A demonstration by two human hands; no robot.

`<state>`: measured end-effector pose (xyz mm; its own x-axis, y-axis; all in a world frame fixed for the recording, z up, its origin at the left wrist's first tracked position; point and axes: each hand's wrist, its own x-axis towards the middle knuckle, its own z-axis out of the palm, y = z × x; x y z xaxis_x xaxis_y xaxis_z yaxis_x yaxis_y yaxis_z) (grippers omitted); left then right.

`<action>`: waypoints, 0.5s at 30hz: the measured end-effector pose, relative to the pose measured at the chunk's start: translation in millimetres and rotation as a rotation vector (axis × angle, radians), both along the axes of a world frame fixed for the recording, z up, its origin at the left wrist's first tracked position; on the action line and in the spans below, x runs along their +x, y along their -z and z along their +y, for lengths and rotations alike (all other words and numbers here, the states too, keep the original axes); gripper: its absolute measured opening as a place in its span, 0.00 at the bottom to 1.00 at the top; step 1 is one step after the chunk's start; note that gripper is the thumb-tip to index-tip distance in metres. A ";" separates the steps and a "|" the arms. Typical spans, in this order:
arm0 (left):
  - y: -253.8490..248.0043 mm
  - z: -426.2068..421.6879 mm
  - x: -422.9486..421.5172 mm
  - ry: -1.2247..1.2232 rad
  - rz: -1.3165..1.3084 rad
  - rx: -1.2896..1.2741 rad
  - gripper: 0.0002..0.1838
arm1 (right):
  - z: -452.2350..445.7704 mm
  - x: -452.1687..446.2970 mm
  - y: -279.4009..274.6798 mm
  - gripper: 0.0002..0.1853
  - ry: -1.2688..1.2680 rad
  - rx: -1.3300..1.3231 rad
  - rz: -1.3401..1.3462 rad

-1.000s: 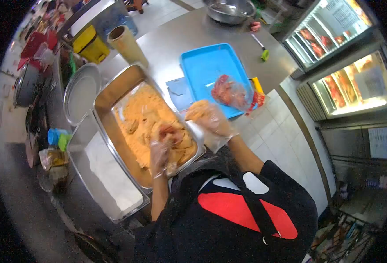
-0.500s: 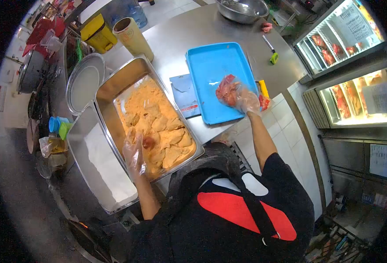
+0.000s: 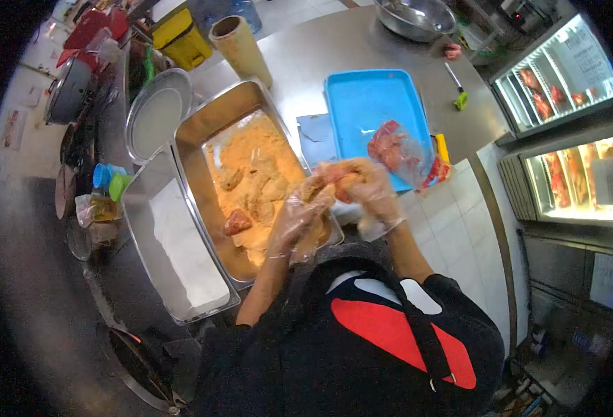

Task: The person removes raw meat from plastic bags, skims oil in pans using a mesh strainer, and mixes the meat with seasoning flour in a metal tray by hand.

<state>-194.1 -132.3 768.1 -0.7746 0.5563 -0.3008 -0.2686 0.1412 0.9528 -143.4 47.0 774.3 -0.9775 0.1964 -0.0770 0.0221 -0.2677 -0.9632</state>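
Observation:
Both of my hands wear clear plastic gloves and meet over the right edge of the steel pan [image 3: 181, 142] of orange breading. My left hand [image 3: 301, 215] and my right hand [image 3: 376, 198] are closed round a piece of meat [image 3: 338, 179], partly reddish and partly crumb-coated. Fingers hide much of it. In the pan, several coated pieces [image 3: 258, 187] lie in the orange crumbs [image 3: 251, 142], along with a bare red piece [image 3: 237, 222]. Beyond my right hand, a plastic bag of raw red meat [image 3: 393, 147] rests on a blue tray [image 3: 362, 94].
A second steel pan with white powder [image 3: 181, 243] sits left of the first. Behind are a round metal dish [image 3: 157, 115] and a roll of plastic film [image 3: 240, 48]. A steel bowl [image 3: 418, 17] and green-handled tool [image 3: 461, 99] lie farther back; lit fridges [image 3: 574, 177] stand right.
My right hand has come from the bagged meat toward the pan. My left hand has left the red piece and moved right; both now hold a piece of meat. The view has shifted.

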 end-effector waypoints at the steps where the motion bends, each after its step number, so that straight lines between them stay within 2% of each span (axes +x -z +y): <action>1: 16.4 -5.2 -2.9 -0.039 -0.102 0.152 0.24 | -11.3 -10.9 45.8 0.13 0.030 0.407 0.154; 2: 23.5 -6.4 -5.4 -0.074 -0.209 0.309 0.24 | -20.3 -15.3 41.2 0.13 -0.020 0.338 0.131; 4: 12.8 -19.8 -11.1 -0.093 -0.062 0.122 0.19 | -26.1 -16.7 30.1 0.14 -0.098 0.217 0.071; 5: 1.3 -23.6 -13.0 -0.087 0.005 0.035 0.17 | -19.3 -15.4 44.1 0.14 -0.076 0.162 0.007; 7: -11.3 -31.5 -5.3 -0.263 -0.015 -0.017 0.13 | 22.2 -9.1 54.0 0.18 0.125 0.366 0.162; 8: 21.3 -47.5 -6.9 -0.319 -0.019 0.080 0.12 | 43.9 -1.2 55.1 0.19 0.214 0.464 0.246; 9: 53.3 -65.1 -11.6 -0.380 -0.018 0.178 0.12 | 77.0 13.0 70.8 0.23 0.235 0.907 0.202; 10: 53.7 -82.7 -13.8 -0.374 0.064 0.014 0.12 | 110.2 27.4 87.0 0.26 0.319 1.483 0.107; 11: 52.7 -99.6 -14.1 -0.369 0.145 -0.152 0.13 | 143.2 41.9 103.1 0.29 0.430 1.914 0.045; 12: 50.6 -107.3 -12.9 -0.362 0.226 -0.319 0.14 | 164.4 44.8 105.5 0.29 0.514 1.898 0.053; 14: 25.3 -107.0 -9.5 -0.516 0.086 -0.270 0.16 | 211.5 48.4 168.4 0.26 0.300 1.413 -0.247; 15: 17.7 -106.1 -8.9 -0.593 0.018 -0.243 0.17 | 211.4 42.5 176.5 0.25 0.228 1.330 -0.331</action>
<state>-203.1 -238.5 750.3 -0.9360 -0.0505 -0.3483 -0.3514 0.1863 0.9175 -100.8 258.4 597.9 -0.8876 0.4549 0.0724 0.3770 0.8076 -0.4535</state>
